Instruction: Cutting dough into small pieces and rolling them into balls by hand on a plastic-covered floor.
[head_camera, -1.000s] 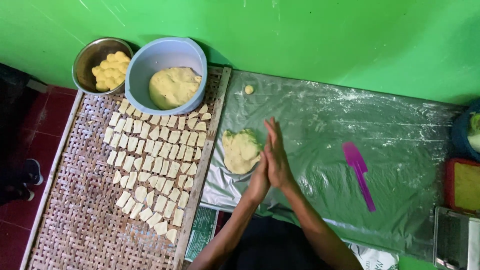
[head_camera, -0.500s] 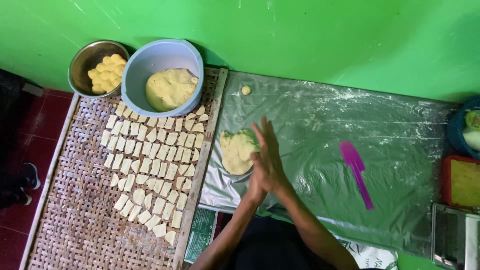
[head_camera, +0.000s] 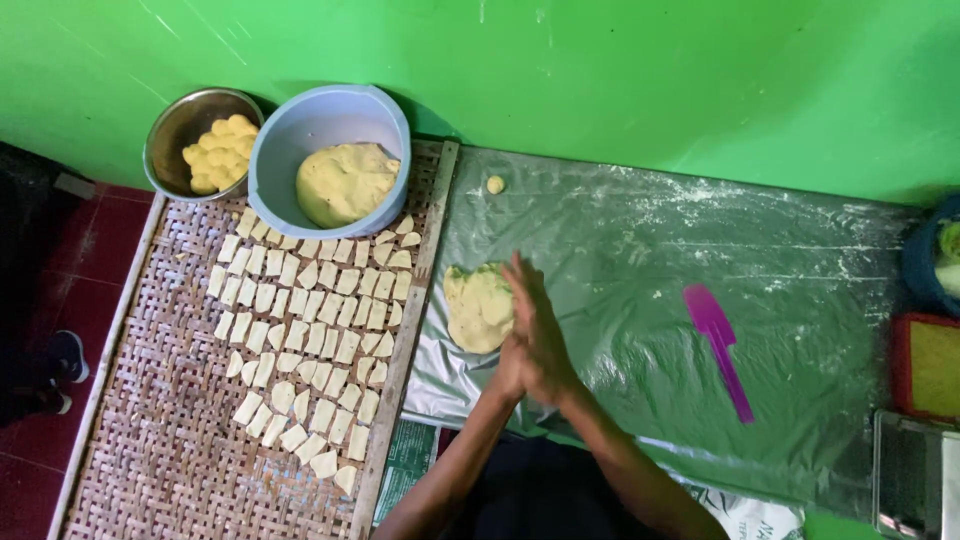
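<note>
Palms of the left hand (head_camera: 512, 352) and right hand (head_camera: 545, 335) press flat together, grip holding nothing visible, beside flattened yellow dough (head_camera: 478, 308) on a floured plastic sheet (head_camera: 650, 260).

1. Your left hand (head_camera: 512, 352) and right hand (head_camera: 545, 345) are bare: no gloves, and no rings or watch that can be made out.
2. Both your forearms are uncovered up to the frame's lower edge, with no sleeves showing.
3. You wear dark, near-black clothing, seen below your arms.
</note>
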